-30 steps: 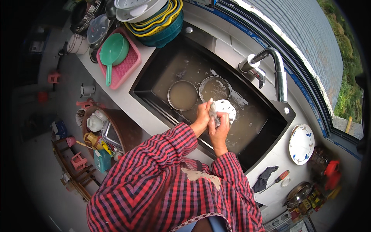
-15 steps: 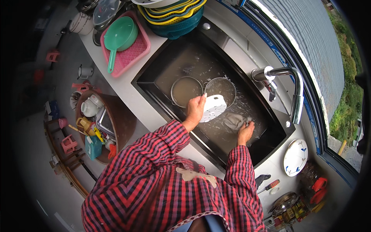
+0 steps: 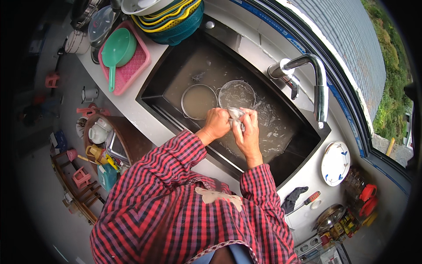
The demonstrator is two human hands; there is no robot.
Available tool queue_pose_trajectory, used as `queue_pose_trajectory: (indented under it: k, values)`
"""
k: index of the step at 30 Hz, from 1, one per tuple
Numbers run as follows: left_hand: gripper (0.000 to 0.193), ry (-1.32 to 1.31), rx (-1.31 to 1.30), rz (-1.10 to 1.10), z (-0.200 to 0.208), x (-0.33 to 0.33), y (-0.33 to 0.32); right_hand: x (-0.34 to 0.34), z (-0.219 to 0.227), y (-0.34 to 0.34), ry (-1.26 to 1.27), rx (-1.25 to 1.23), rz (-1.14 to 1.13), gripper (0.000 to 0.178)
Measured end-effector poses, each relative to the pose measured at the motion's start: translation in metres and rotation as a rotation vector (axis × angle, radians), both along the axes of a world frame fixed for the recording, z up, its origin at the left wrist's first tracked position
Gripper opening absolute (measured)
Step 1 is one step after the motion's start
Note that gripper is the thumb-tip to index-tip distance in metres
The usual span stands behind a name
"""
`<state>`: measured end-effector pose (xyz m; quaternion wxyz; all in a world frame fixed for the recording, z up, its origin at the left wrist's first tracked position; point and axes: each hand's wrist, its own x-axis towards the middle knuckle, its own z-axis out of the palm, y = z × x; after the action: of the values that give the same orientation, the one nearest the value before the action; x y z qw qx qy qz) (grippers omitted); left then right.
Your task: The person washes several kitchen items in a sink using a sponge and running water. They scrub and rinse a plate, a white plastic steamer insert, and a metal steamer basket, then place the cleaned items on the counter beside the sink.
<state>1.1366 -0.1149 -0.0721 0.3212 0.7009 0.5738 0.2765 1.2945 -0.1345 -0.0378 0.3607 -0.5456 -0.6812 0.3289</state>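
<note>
I've got the black sink (image 3: pixel 299 152) mid-frame, murky water (image 3: pixel 277 130) in it, one round pot (image 3: pixel 182 103) near centre, a second pot (image 3: pixel 237 80) just right. Below them, left hand (image 3: pixel 216 122) and right hand (image 3: pixel 249 134), fingers closed round a bunched greyish cloth (image 3: pixel 235 113) over the water. I'd judge it's being squeezed; next move calls for firm hold from both.

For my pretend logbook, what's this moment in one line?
left hand: gripping pale cloth; right hand: gripping same cloth; place: over sink; sink: murky water; tap: no stream visible
</note>
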Motion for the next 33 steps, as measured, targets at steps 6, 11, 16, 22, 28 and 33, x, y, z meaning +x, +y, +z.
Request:
queue_pose_trajectory:
  k: [6,11,16,22,28,33]
  values:
    - [0.035,-0.227,-0.225,0.0,0.023,-0.002,0.004,0.027,-0.034,-0.006,0.257,-0.259,-0.132,0.016]
    - [0.049,-0.683,-0.469,0.146,0.012,0.0,0.003,0.043,-0.066,-0.03,0.848,-0.394,-0.439,0.022]
    - [0.048,-0.735,-0.499,0.217,0.001,0.001,-0.008,0.043,-0.051,-0.023,0.724,-0.402,-0.397,0.018]
    - [0.042,-0.295,-0.25,-0.032,0.001,0.009,-0.004,0.035,-0.009,0.009,0.113,-0.265,0.047,0.02]
    - [0.044,-1.009,-0.572,0.313,0.005,-0.005,0.008,0.035,-0.032,0.001,0.849,-0.506,-0.352,0.023]
    - [0.038,-1.303,-0.573,0.614,-0.002,0.01,-0.016,0.025,-0.054,-0.028,1.331,-0.621,-0.83,0.025]
